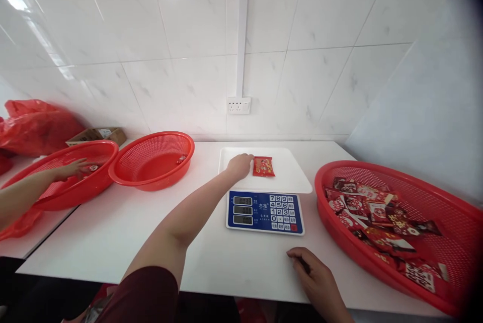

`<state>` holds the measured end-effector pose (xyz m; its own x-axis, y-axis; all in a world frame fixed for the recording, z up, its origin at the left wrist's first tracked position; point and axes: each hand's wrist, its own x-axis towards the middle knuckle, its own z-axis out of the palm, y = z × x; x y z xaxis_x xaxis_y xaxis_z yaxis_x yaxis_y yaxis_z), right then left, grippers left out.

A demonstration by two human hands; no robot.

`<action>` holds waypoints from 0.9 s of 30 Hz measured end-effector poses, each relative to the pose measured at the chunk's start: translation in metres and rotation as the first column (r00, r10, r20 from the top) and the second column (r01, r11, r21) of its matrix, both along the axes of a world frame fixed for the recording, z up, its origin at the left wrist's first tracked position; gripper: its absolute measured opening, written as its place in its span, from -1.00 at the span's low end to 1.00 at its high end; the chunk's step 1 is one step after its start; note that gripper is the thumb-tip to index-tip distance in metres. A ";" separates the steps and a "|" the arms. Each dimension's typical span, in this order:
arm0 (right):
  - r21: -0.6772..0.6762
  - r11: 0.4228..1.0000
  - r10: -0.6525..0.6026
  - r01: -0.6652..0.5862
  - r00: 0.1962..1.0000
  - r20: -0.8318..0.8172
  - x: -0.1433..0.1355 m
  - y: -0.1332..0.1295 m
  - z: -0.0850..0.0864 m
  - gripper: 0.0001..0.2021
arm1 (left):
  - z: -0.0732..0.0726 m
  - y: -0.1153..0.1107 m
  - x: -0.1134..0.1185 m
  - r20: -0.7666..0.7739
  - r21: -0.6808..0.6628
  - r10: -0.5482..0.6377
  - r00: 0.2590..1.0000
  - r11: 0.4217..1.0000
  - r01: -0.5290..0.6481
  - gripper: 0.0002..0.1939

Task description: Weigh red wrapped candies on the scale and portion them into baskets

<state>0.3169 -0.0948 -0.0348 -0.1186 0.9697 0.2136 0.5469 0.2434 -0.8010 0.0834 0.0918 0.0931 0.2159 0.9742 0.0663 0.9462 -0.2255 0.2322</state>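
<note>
My left hand [240, 166] reaches over the white weighing tray [290, 172], its fingers closed at the left edge of a red packet [263, 166] that lies on the tray. In front of the tray is the blue keypad panel [265, 212] of the scale, with three small displays. My right hand [311, 275] rests near the front edge of the table, fingers curled together; what they hold, if anything, is hidden. To its right stands a large red basket [332, 172] with several red and dark snack packets [388, 217] inside.
A red basket [151, 182] with one small packet [181, 159] stands left of the scale. Farther left, another person's hand [73, 168] reaches into another red basket [90, 187]. Behind are a cardboard box [116, 136] and a red plastic bag [41, 129].
</note>
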 end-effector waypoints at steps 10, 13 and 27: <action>0.020 1.000 -0.005 0.004 1.000 0.002 0.001 0.000 0.001 -0.81 | 0.001 0.001 0.067 -0.004 -0.093 0.009 1.000 0.996 -0.009 -0.49; 0.025 1.000 -0.004 0.004 1.000 -0.003 0.002 0.000 -0.005 -0.81 | 0.000 -0.001 0.068 0.001 -0.074 -0.027 1.000 0.997 0.027 -0.57; 0.012 1.000 0.021 -0.021 1.000 0.024 0.004 0.003 -0.005 -0.80 | 0.058 -0.041 -0.138 0.074 0.189 0.446 0.892 0.872 -0.452 -0.60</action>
<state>0.3211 -0.0922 -0.0400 -0.1440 0.9643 0.2224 0.5603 0.2647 -0.7848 -0.0547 0.0512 0.1514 -0.2459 0.9323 0.2653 0.9505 0.1783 0.2545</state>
